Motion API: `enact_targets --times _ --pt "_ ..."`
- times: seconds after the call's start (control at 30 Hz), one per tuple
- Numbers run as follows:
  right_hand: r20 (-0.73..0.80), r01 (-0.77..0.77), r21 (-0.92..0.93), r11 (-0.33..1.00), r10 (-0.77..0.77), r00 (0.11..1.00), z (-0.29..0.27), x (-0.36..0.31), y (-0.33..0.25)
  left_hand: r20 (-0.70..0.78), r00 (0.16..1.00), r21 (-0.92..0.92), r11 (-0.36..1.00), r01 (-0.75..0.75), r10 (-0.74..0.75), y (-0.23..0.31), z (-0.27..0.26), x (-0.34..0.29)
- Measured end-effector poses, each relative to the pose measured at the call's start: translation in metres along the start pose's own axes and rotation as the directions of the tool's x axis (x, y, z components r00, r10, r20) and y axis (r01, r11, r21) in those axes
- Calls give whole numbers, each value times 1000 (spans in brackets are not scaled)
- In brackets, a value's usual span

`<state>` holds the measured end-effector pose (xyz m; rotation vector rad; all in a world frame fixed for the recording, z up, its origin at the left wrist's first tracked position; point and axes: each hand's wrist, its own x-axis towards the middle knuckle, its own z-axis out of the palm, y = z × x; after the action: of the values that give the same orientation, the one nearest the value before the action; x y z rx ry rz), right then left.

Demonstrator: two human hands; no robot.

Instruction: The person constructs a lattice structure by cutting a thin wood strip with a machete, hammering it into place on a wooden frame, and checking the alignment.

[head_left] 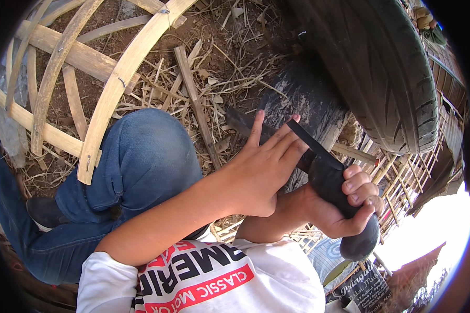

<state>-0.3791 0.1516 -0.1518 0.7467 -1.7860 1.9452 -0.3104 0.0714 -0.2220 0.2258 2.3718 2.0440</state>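
My right hand (344,206) is closed round a thick black handle (328,177) with a rounded butt that sticks out below my fist. From the handle's upper end a flat, narrow black strip (316,145) runs up and left to the fingertips of my left hand (266,164). That hand is stretched out, fingers apart, and the strip lies against its fingertips. Whether they press on it I cannot tell. A dark, flat, blade-like piece (240,121) shows beyond the left hand; its join to the handle is hidden.
A worn tyre (371,73) stands at upper right, beside a dark rounded block (303,94). A frame of bent, nailed bamboo strips (117,78) fills the upper left, near my jeans-clad knee (151,148). A wooden stick (196,99) and shavings lie on the soil.
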Motion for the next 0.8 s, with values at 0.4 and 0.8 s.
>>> enact_targets --times 0.4,0.8 --pt "99 -130 33 991 126 987 -8 -4 -13 74 997 124 992 14 -24 3 -12 -10" --pt "-248 259 58 964 -237 939 -17 1 -11 -110 984 190 969 157 -138 38 -48 -85"
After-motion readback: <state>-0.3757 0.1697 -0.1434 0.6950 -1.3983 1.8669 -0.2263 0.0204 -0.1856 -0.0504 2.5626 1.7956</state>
